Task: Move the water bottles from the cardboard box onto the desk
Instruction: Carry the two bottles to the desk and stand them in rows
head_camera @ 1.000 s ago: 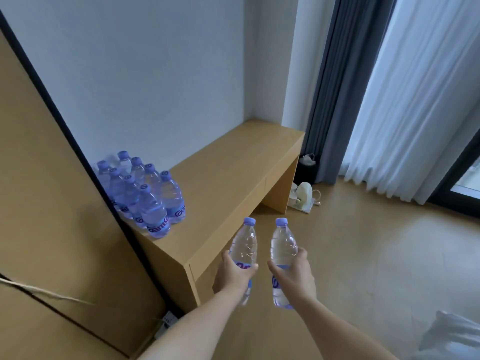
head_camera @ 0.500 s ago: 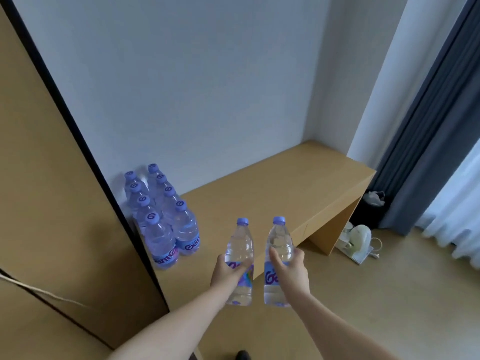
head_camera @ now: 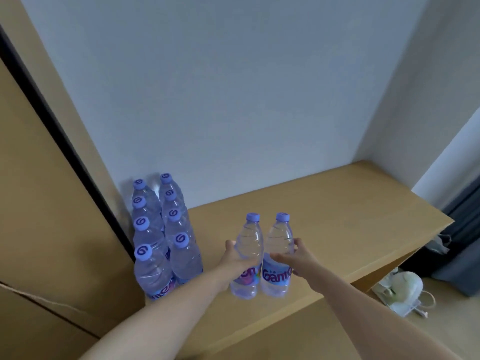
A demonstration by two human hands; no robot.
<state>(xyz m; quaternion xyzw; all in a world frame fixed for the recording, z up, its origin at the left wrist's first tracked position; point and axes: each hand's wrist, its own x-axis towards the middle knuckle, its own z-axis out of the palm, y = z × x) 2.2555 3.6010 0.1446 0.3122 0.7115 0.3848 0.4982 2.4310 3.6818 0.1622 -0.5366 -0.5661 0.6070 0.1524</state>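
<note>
Fingers of the left hand (head_camera: 235,258) wrap one upright bottle (head_camera: 248,255); the right hand (head_camera: 298,258) grips another bottle (head_camera: 279,258) touching it, above the desk (head_camera: 337,216).

You're holding two clear plastic bottles (head_camera: 249,255), glossy, ribbed, with matt purple plastic caps (head_camera: 253,217) and shiny printed labels (head_camera: 276,275). The stacked bottles (head_camera: 166,237) look like the same clear plastic. Desk (head_camera: 337,216) is light wood-look laminate, smooth, low sheen. Panel (head_camera: 39,203) to your left looks the same, with a dark edge. Wall (head_camera: 233,87) is matt white, faintly textured.
</note>
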